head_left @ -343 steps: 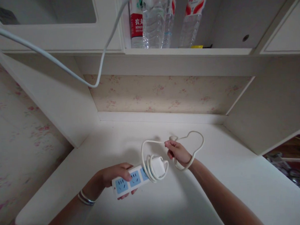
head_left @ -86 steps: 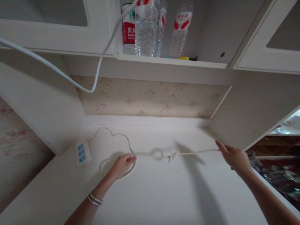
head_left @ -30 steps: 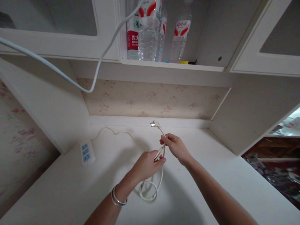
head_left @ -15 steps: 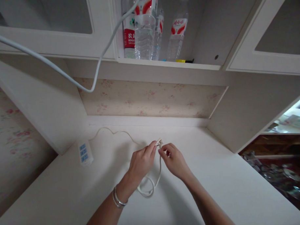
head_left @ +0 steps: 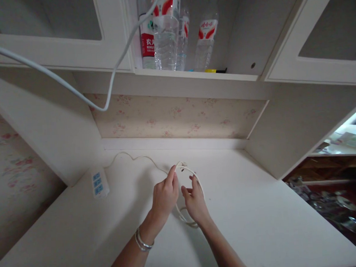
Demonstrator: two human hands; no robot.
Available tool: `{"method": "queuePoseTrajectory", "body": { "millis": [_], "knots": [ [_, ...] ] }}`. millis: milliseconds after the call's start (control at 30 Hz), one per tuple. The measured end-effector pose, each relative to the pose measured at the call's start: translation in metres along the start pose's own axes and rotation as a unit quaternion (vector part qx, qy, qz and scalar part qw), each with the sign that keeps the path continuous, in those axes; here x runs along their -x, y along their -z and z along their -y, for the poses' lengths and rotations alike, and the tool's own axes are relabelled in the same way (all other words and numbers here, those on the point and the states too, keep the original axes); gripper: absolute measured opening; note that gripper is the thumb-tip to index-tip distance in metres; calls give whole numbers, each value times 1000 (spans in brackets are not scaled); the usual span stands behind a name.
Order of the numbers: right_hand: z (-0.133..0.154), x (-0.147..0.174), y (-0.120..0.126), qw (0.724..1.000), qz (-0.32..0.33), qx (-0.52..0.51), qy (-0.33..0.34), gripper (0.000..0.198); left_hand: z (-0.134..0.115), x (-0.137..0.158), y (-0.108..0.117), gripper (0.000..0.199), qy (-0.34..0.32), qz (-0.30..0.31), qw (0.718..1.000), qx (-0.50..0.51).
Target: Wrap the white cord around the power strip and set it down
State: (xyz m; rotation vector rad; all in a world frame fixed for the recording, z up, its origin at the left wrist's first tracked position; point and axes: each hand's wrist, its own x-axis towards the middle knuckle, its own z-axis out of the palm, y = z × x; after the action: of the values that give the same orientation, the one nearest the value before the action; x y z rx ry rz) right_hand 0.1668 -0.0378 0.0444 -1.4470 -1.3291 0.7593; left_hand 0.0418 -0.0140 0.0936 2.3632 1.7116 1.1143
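Note:
My left hand (head_left: 165, 194) is closed in a pinch on a thin off-white power cord (head_left: 200, 184) above the white desktop. Its wrist wears silver bangles (head_left: 142, 240). To its right, my right hand (head_left: 194, 201) has thumb and fingers apart, inside a loop of the cord, which runs along the outer side of its fingers. More of the cord's loops hang below and partly behind the right hand. From my left hand the cord trails back over the desk to a white power strip (head_left: 100, 183) with blue socket faces at the left.
Overhead, an open cabinet shelf (head_left: 193, 73) holds several plastic bottles (head_left: 166, 40). A thick white bent cable or arm (head_left: 106, 93) crosses the upper left, close to the camera. Side panels (head_left: 271, 134) flank the desk (head_left: 257, 216). Cluttered items lie beyond its right edge.
My right hand has moved left and its fingers have spread from a pinch. The cord now arches in a wider loop around it. My left hand has shifted slightly left, still pinching.

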Motion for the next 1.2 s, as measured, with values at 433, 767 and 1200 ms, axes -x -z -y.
{"method": "queuePoseTrajectory", "body": {
  "millis": [433, 767, 1200],
  "knots": [
    [14, -22, 34, 950, -31, 226, 214, 41, 15, -14, 10, 33, 50, 90, 992, 71],
    [31, -45, 40, 946, 175, 162, 220, 35, 3, -5, 18, 35, 25, 115, 965, 233],
    [40, -39, 77, 849, 345, -298, -268, 26, 38, -2, 12, 33, -167, 114, 976, -74]
  ]
}}
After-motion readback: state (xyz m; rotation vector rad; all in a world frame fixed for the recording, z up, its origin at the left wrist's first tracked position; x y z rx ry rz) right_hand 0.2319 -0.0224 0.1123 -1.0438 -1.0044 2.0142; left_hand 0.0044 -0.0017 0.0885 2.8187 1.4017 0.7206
